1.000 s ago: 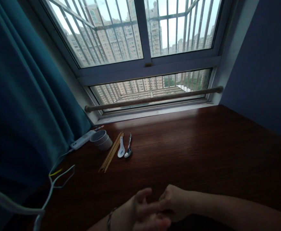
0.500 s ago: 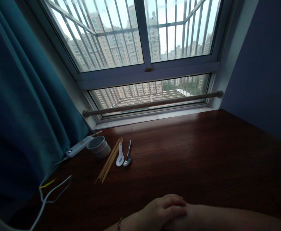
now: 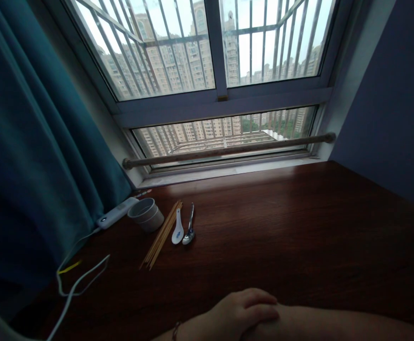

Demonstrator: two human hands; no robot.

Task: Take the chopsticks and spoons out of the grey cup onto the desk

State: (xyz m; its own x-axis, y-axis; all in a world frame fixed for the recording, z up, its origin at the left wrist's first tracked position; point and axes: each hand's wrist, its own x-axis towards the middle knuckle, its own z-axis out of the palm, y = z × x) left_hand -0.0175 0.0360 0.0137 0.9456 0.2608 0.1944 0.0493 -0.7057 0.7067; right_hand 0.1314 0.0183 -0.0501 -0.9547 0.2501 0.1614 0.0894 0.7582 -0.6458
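At the near edge of the surface (image 3: 299, 227), the left hand (image 3: 244, 310) lies flat, fingers extended, holding nothing, over the right hand (image 3: 263, 329), whose grip cannot be told. Well apart, near the far left corner, lie chopsticks (image 3: 161, 235), two spoons (image 3: 183, 229) and a cup (image 3: 146, 214).

Beyond the fingers (image 3: 259, 303), bare table (image 3: 299, 227) runs open to the window sill. Ahead and to their left stand the obstacles: cup (image 3: 146, 214), wooden skewers (image 3: 161, 235), white spoon (image 3: 177, 228), metal spoon (image 3: 189, 226), with a cable (image 3: 81, 279) farther left.
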